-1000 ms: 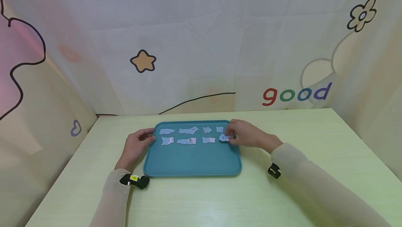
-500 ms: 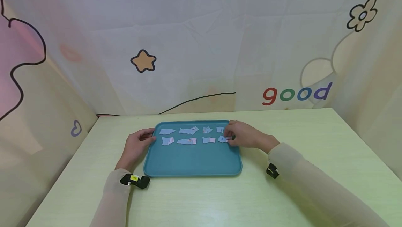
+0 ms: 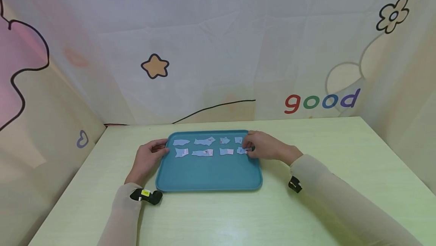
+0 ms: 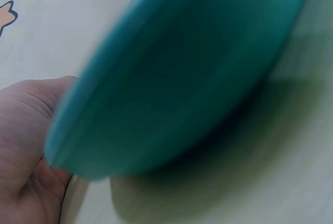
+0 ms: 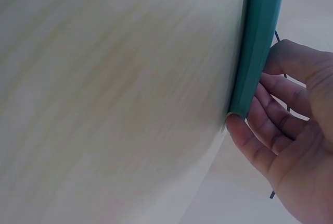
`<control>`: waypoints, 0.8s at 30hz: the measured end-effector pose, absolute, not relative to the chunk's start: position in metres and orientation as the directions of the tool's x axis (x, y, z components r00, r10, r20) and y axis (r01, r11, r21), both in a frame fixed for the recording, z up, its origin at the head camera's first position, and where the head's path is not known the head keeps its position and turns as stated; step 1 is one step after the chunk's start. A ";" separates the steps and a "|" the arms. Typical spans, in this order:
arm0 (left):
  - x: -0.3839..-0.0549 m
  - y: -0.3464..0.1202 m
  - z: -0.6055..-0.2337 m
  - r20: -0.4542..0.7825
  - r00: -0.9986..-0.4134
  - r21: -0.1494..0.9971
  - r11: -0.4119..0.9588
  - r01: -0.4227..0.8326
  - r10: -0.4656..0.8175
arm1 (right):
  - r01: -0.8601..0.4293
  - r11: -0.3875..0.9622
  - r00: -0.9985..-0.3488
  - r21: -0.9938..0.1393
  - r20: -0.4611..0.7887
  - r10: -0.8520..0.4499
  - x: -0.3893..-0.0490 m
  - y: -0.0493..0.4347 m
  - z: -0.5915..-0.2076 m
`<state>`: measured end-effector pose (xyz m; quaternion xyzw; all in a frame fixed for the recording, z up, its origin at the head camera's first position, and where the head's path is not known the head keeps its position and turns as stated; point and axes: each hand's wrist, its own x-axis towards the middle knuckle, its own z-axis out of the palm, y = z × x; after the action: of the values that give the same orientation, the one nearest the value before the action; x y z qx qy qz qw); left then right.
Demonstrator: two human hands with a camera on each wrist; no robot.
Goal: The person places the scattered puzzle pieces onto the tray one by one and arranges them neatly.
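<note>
A blue-green tray [image 3: 208, 174] lies on the table with two rows of torn paper pieces near its far side. My left hand [image 3: 145, 161] grips the tray's left rim, thumb on the rim; the left wrist view shows the hand [image 4: 26, 140] beside the raised wall. At the far right corner, my right hand [image 3: 267, 145] pinches the right end of a torn paper piece [image 3: 241, 150] in the nearer row. Its fingertips partly cover that piece. From the right wrist view, several fingers [image 5: 268, 125] rest along the outside of the tray rim [image 5: 255, 41].
Other pale blue torn pieces include a long one [image 3: 202, 153], a wavy one [image 3: 204, 141] and a small square one [image 3: 238, 140]. Around the tray spreads a light wooden table [image 3: 211, 219]. A printed cloth [image 3: 204, 49] hangs behind its far edge.
Over the first half second my right hand shifted slightly left with the paper piece. Since then both hands and the tray look still.
</note>
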<state>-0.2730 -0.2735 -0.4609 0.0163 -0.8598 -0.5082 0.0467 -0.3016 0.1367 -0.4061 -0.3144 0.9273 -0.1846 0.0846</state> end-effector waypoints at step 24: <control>-0.274 -0.280 -0.463 0.055 -0.995 0.884 0.468 0.011 -0.080 | -0.570 0.717 -0.794 -0.401 0.047 -0.606 -0.295 0.149 -0.398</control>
<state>-0.2743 -0.2802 -0.4634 0.0204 -0.8556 -0.5153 0.0442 -0.2947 0.1493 -0.3983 -0.3176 0.9255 -0.2016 0.0439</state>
